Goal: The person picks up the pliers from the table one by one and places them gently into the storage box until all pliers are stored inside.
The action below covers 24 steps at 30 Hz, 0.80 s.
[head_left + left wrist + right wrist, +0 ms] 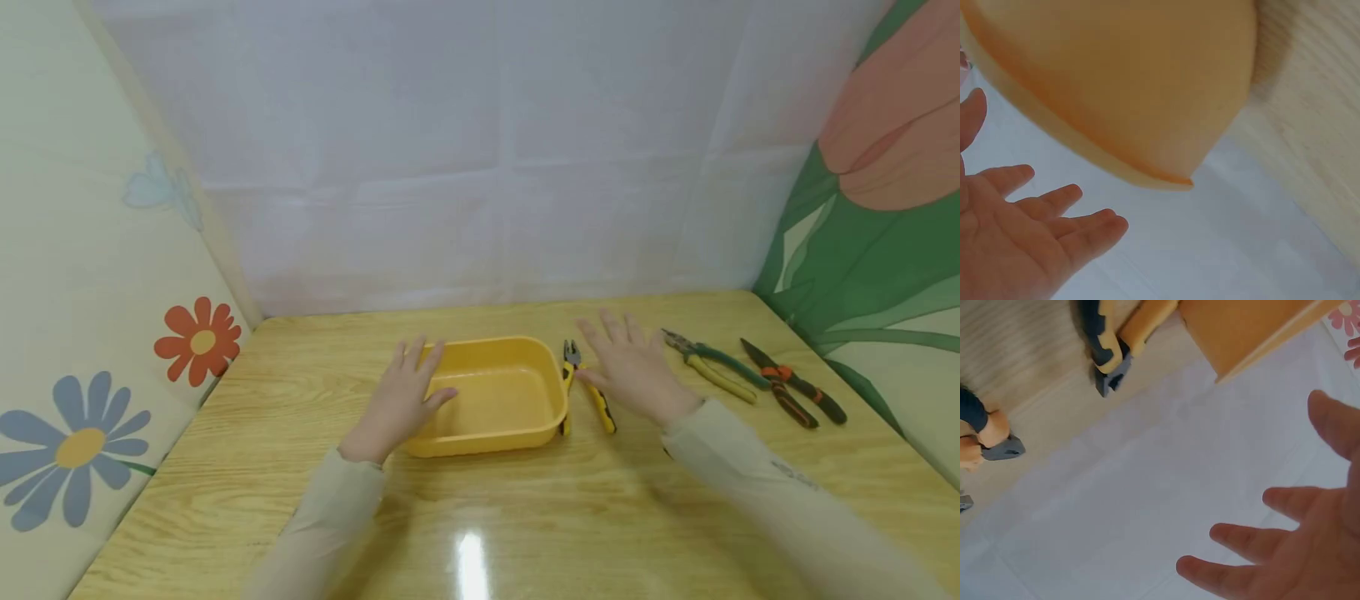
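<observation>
A yellow plastic basin [491,400] sits mid-table. My left hand [396,402] hovers at its left rim with fingers spread, and the left wrist view shows a gap between that palm and the basin [1116,75]. My right hand [633,367] is held over the table to the right of the basin, fingers straight and holding nothing. Beside the basin's right wall, partly under that hand, lie yellow-and-black pliers [602,408]. Their dark jaws and handles also show in the right wrist view, where another tool with a grey metal head [1002,449] lies farther left.
Farther right lie pliers with green and yellow handles [720,375] and black-and-orange pliers [795,387]. The wooden table [300,375] ends at a white cloth backdrop [487,167]. Flower-patterned panels stand at both sides.
</observation>
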{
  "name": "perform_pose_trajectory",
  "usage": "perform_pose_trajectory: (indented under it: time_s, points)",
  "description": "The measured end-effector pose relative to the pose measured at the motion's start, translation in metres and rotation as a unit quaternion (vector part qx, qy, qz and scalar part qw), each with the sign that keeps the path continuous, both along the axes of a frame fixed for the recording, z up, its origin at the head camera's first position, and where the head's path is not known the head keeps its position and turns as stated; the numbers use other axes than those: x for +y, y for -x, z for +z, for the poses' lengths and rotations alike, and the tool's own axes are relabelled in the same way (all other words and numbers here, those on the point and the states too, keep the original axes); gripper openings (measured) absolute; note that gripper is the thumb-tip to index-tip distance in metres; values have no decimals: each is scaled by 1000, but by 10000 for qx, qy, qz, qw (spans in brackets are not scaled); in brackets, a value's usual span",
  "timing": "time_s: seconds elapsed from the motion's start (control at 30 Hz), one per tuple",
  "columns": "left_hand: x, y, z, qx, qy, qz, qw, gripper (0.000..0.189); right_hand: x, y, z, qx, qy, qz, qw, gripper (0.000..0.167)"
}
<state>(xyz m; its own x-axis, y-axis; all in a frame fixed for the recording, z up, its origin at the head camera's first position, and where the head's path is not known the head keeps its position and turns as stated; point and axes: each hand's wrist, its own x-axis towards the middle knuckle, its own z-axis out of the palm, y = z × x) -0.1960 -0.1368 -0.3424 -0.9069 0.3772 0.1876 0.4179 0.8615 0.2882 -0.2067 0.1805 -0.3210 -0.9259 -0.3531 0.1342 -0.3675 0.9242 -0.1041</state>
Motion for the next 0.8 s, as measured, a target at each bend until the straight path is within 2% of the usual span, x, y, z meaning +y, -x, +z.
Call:
perform_pose_trajectory:
  time_s: [0.3, 0.8]
  points:
    - [-16, -3, -10, -363, -454, 131, 9982, 71, 2, -4, -12, 152, 183, -264, 9994, 73]
    - [-30, -6, -27, -571, -1415, 529, 9869, 66, 1, -8, -30, 504, -18, -418, 9979, 80]
